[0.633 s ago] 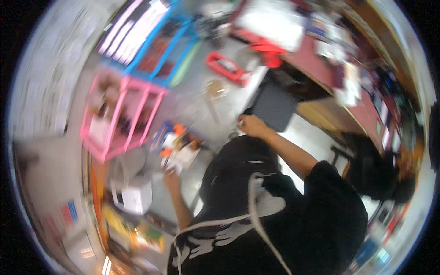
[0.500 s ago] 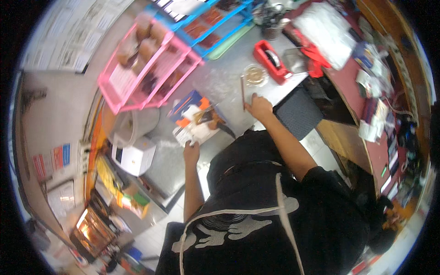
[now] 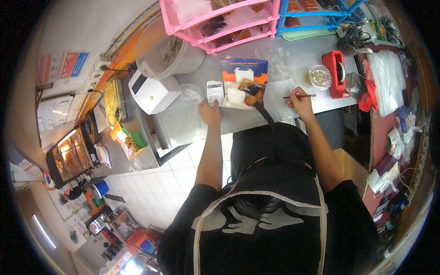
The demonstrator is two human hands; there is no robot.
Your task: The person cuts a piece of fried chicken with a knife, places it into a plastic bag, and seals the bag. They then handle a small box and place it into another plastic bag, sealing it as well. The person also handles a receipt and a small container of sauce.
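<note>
Right hand (image 3: 301, 103) sits at the near edge of the grey table (image 3: 293, 68), fingers pinched on a thin red pen (image 3: 300, 96) that lies level, tip pointing toward the red tape dispenser (image 3: 336, 73). Bare grey surface lies between the pen and the small round clear dish (image 3: 319, 76). Left hand (image 3: 210, 112) is also at the near edge, fingers pressed flat together on the lower end of a white paper slip (image 3: 214, 92); no pinch there that I can see. Between the hands, a clear packet of browned food (image 3: 245, 93) lies on a white sheet, an orange-and-blue card (image 3: 244, 68) just behind it. That middle patch is crowded. To the left, a white label printer (image 3: 153, 93) and a large grey tub (image 3: 167, 52) close off the side. Behind, a pink rack (image 3: 220, 20) and a blue rack (image 3: 316, 16) are cut off by the top edge. What sits on their shelves is too blurred to name. The person's dark-clothed body hides the floor below the table edge.
</note>
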